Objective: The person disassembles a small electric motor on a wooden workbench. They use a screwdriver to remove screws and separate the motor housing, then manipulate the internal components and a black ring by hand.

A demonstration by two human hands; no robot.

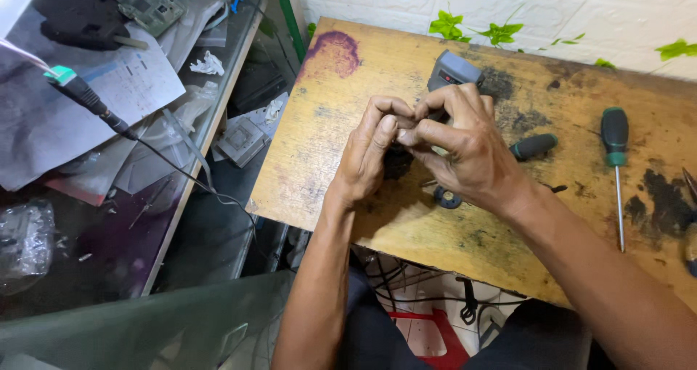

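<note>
Grey and boxy, the plastic device [451, 71] is sticking out at the far side of both hands, resting over the stained wooden tabletop [348, 174] with its near end hidden behind the knuckles. The left hand [367, 156] and right hand [465, 148] are curling tightly together, fingertips meeting around a small dark part; what exactly they are pinching cannot be told. A black ring [447, 198] is lying just near the right hand, and a green-handled screwdriver [617, 168] is lying well to the right.

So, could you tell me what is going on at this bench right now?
A person has the left hand and right hand pressed together over a worn wooden table, working on a small dark part largely hidden by the fingers. A grey device lies just behind them, a green-handled screwdriver to the right, untouched.
</note>
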